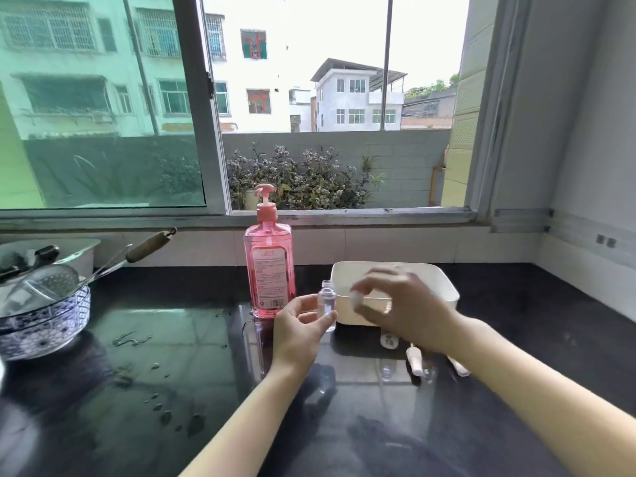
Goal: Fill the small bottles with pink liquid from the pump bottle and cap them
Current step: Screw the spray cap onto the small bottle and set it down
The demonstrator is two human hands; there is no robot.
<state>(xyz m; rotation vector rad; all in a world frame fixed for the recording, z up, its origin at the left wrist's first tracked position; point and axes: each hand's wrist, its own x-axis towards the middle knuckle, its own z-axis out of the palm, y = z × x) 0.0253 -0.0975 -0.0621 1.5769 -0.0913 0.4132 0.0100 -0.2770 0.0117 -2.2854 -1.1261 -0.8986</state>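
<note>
A tall pink pump bottle (270, 266) stands on the black counter near the window. Just right of it, my left hand (297, 330) holds a small clear bottle (327, 302) upright, its mouth uncapped and its inside clear. My right hand (399, 306) hovers beside it over the white tub and pinches a small white cap (356, 299) between thumb and fingers. More small clear bottles (387, 368) and white spray tops (414, 361) lie on the counter under my right forearm, partly hidden.
A white rectangular tub (444, 287) sits behind my right hand. At the far left stands a blue patterned glass bowl (41, 325) with a strainer and utensils. Water drops (161, 407) dot the counter in front.
</note>
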